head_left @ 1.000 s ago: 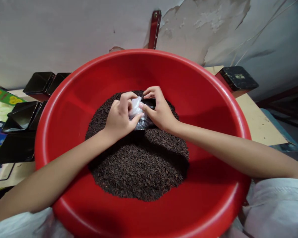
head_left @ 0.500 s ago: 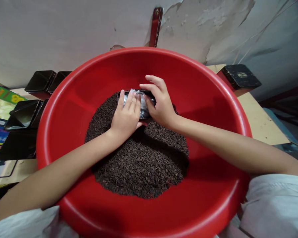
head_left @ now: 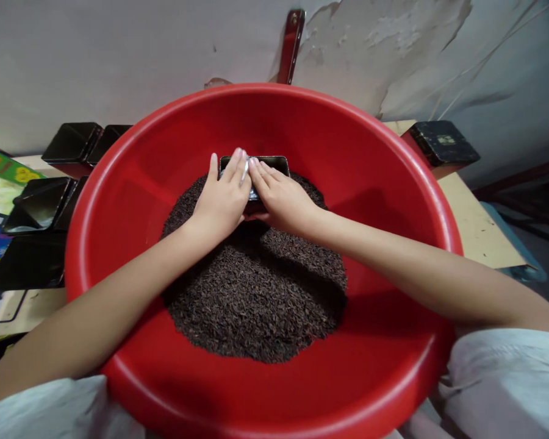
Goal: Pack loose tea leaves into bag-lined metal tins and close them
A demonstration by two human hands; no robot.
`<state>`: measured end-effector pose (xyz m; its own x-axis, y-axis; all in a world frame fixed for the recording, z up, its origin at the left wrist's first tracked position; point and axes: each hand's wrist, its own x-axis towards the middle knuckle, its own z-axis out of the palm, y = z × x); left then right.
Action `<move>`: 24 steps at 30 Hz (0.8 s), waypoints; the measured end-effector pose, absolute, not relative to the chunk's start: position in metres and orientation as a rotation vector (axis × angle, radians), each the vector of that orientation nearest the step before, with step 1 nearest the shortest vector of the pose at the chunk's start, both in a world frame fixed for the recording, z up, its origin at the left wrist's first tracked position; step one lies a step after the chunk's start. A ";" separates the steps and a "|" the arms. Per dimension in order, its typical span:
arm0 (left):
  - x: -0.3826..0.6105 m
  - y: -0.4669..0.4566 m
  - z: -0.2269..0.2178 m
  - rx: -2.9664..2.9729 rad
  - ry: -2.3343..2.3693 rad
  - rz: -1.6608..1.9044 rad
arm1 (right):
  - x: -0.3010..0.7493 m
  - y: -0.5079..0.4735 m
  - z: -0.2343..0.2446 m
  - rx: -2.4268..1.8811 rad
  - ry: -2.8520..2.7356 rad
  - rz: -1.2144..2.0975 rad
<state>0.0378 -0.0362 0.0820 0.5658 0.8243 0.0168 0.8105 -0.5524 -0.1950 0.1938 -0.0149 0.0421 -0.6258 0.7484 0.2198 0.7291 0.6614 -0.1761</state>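
Inside a large red plastic basin (head_left: 393, 256) lies a heap of dark, loose tea leaves (head_left: 260, 305). A black rectangular tin (head_left: 277, 163) stands open at the heap's far side, with a clear plastic bag (head_left: 252, 194) in its mouth. My left hand (head_left: 222, 200) lies over the tin's left part, fingers straight and touching the bag. From the right, my right hand (head_left: 287, 200) reaches over it with fingers stretched out and together, its fingertips close to the left ones. Both thumbs are by the tin's near wall, partly hidden. The tin's contents are mostly covered.
Several black tins (head_left: 32, 259) stand left of the basin beside colourful packaging (head_left: 9, 174). Another dark tin (head_left: 441, 146) is on the wooden board (head_left: 482, 228) at right. A dark red strip (head_left: 291, 47) leans on the peeling wall (head_left: 132, 55) behind.
My right hand has turned from a raised, curled pose to lying flat with fingers over the bag beside my left fingers. More of the tin's back wall shows.
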 end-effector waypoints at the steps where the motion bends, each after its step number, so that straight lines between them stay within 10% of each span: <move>1: 0.040 -0.035 0.082 -2.610 -1.415 0.133 | 0.193 -0.013 0.044 -1.202 -2.604 0.095; 14: 0.038 -0.022 0.085 -2.633 -1.543 0.160 | 0.195 -0.002 0.065 -1.194 -2.700 0.228; 24: -0.001 -0.013 0.082 -2.689 -1.508 -0.511 | 0.204 0.009 0.036 -1.083 -2.542 0.137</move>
